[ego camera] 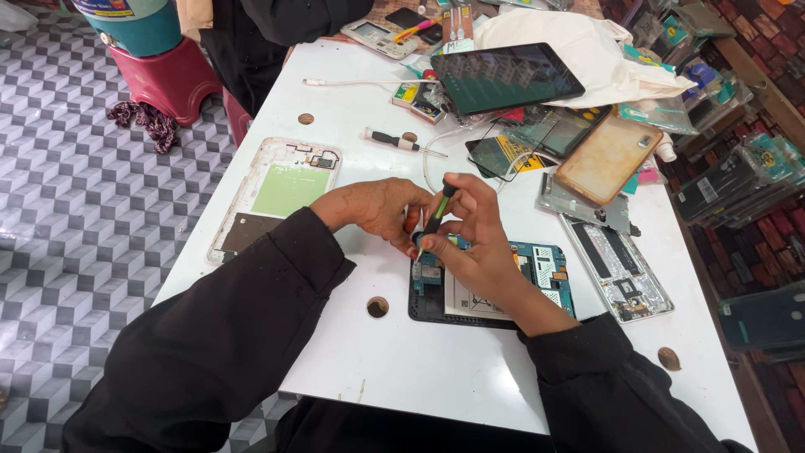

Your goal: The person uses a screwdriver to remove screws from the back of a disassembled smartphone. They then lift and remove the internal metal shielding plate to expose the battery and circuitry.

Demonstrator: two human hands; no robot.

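1. I am holding a small screwdriver (pixel 438 215) with a black and green handle in my right hand (pixel 478 239), fingers pinched around its shaft; its tip is hidden behind my fingers, so I cannot tell just what it is touching.
2. My left hand (pixel 377 207) is curling in just beside the right one, fingertips pressing at the top left corner of the opened phone (pixel 537 267); the two hands are touching there.
3. The opened phone is lying on the white table (pixel 352 109) directly under my hands, showing a blue circuit board and a white-labelled battery (pixel 466 303), much of it covered by my right wrist.
4. A phone back frame with a green panel (pixel 281 189) is lying to my left, well apart from my hands.
5. A silver metal phone frame (pixel 616 268) is resting just right of the opened phone.
6. A second screwdriver (pixel 392 139) is lying further up the table, near a white cable (pixel 360 82).
7. A dark tablet (pixel 503 75) is sitting at the far side, over a clutter of clear packets that is hard to sort out.
8. A tan phone case (pixel 608 158) is lying right of a cracked screen with a yellow label (pixel 503 155).
9. Someone in black is standing at the far end, cut off by the frame.
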